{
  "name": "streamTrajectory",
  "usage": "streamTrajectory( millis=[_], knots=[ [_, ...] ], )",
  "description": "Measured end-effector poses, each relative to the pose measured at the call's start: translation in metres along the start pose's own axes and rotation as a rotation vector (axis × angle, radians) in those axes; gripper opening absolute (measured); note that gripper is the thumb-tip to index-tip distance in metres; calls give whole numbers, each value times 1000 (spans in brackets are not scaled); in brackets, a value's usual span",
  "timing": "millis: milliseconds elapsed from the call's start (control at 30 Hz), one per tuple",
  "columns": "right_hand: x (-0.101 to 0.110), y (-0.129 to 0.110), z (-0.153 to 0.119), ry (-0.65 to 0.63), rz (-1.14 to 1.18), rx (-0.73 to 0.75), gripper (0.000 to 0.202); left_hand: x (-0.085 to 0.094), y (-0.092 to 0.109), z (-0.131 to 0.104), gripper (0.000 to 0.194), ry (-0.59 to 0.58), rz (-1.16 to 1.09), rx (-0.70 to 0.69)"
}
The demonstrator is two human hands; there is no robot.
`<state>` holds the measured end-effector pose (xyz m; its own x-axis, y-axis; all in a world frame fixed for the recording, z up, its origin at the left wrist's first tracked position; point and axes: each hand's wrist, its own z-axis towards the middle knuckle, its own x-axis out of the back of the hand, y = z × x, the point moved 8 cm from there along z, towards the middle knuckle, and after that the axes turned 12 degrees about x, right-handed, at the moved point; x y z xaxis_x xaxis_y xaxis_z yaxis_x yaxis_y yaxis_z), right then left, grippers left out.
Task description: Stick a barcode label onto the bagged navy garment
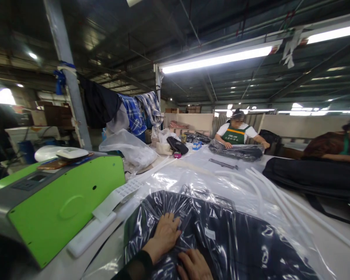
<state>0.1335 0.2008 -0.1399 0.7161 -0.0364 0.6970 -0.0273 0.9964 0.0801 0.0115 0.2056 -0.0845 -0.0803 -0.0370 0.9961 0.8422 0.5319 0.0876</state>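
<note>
Nearest the camera, the left hand (165,233) lies palm down, fingers spread, flat on a dark garment in clear plastic bag (221,237) at the near table edge; it pinches nothing, only presses. The right hand (194,265) rests just beside it, lower in frame, fingers loosely flat on the same bag, also holding nothing. The bagged garment lies on the white table (332,241), spreading from the hands toward the right.

Judged step: pressing and smoothing the bag flat over the garment, likely pushing air out. The next move would call for even palm pressure sweeping outward, with care that the slick film does not bunch or slide.

Left of the hands sits a green machine (64,202), with a white label strip (116,196) running from it toward the bag. Beyond the bag lie more loose clear film (192,175) and several white plastic rods (280,194) angled across the table. Further right lies a black folded bag (309,177) under another person's arm (335,157). At the far end, a co-worker in a green apron (236,134) has both hands on another bagged dark item (236,151). Shirts hang on a line (134,111) behind the machine.
</note>
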Motion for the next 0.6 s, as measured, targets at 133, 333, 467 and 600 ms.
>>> streamTrajectory(
  millis=[133, 333, 467, 600],
  knots=[
    [9, -4, 7, -56, 46, -29, 18, -3, 1, -10, 38, 15, 34, -21],
    [17, -4, 23, -224, 123, -193, 22, -14, 6, -30, 42, 18, 79, -119],
    [28, -8, 22, -327, 148, -228, 23, -17, 1, -36, 41, 90, 78, -162],
    [81, -7, -9, -295, -42, -259, 31, -19, -7, -40, 37, 169, 41, -195]
  ],
)
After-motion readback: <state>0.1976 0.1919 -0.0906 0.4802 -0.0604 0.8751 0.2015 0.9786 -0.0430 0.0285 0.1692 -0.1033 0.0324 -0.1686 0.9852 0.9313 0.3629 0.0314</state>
